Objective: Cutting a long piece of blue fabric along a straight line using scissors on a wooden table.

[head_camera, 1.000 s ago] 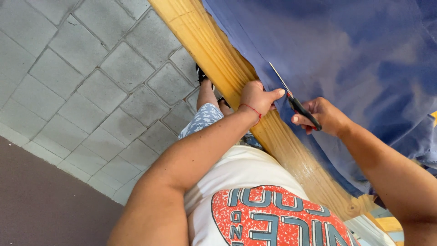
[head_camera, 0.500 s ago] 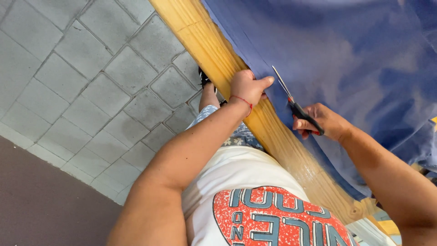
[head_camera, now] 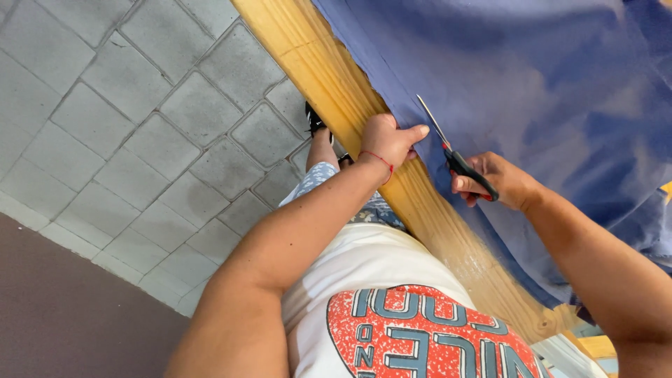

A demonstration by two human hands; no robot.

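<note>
Left hand (head_camera: 387,138) fingers pinching blue fabric (head_camera: 546,84) edge at wooden counter (head_camera: 364,98) rim. Right hand (head_camera: 498,183) fingers clenched around scissors (head_camera: 455,155), blades in the cloth just beside.

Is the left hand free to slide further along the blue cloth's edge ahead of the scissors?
Probably yes. The left hand grips the blue cloth at the wooden table edge, beside the scissors held in the right hand; nothing lies on the edge beyond it.

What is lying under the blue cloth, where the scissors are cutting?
A wooden table shows along the edge of the blue cloth, beside the scissors. The cloth covers the rest, so anything else beneath it cannot be seen.
</note>
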